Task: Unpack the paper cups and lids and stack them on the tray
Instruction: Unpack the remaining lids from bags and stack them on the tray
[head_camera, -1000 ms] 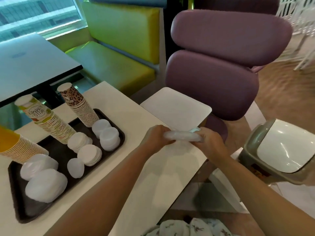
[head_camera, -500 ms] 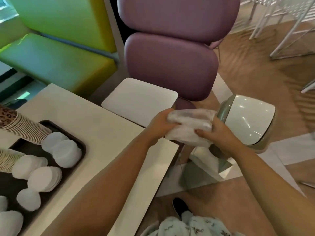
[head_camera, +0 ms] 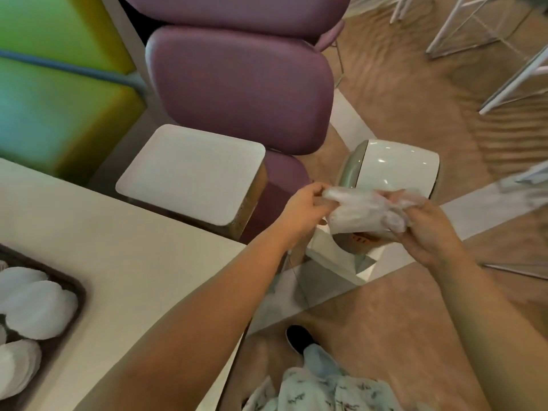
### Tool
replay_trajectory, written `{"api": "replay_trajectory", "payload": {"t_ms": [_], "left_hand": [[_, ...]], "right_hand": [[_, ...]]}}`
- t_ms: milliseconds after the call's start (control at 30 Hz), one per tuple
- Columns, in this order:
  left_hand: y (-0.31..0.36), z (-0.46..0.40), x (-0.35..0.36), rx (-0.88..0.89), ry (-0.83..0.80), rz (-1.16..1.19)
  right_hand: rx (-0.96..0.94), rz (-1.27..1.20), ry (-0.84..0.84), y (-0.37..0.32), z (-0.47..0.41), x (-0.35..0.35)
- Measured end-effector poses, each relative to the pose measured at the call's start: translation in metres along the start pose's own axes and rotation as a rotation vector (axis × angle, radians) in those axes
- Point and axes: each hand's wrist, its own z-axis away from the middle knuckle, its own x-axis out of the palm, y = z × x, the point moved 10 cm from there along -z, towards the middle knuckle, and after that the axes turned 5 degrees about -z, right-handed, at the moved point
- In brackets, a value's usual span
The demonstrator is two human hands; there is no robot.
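Note:
A crumpled clear plastic wrapper [head_camera: 363,213] is stretched between my two hands, off the table's right edge and just in front of a white bin. My left hand [head_camera: 302,207] pinches its left end and my right hand [head_camera: 427,229] grips its bunched right end. The dark tray [head_camera: 77,287] shows only its corner at the far left of the table, with stacks of white lids [head_camera: 37,308] lying on it. The paper cups are out of view.
A white swing-lid bin [head_camera: 394,167] stands on the floor right behind the wrapper. A purple padded chair [head_camera: 240,84] and a small white side table [head_camera: 192,173] sit beyond the cream table [head_camera: 118,247]. My shoe [head_camera: 298,336] is on the floor below.
Both hands carried the wrapper rightward off the table and over to the bin, pulling it apart and crumpling it. My view swung right, so the tray and cups slid out of frame.

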Motion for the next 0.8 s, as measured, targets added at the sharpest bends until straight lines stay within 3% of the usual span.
{"api": "replay_trajectory", "payload": {"t_ms": [100, 233, 333, 433, 600, 800], "left_hand": [[0.009, -0.016, 0.017, 0.205, 0.091, -0.502], [-0.005, -0.027, 0.077, 0.365, -0.144, -0.947], [-0.016, -0.033, 0.101, 0.398, -0.224, -1.160], [-0.017, -0.037, 0.110, 0.424, -0.226, -1.233], [-0.017, -0.042, 0.117, 0.455, -0.196, -1.227], [-0.016, -0.042, 0.117, 0.498, -0.156, -1.108]], "right_hand": [[-0.110, 0.230, 0.157, -0.025, -0.003, -0.039], [-0.201, 0.587, 0.210, -0.039, -0.010, -0.057], [-0.243, 0.822, 0.213, -0.037, -0.015, -0.047], [-0.269, 0.999, 0.188, -0.027, -0.030, -0.041], [0.025, 1.330, 0.046, 0.024, -0.065, -0.052], [0.173, 1.392, 0.003, 0.060, -0.097, -0.066]]}}
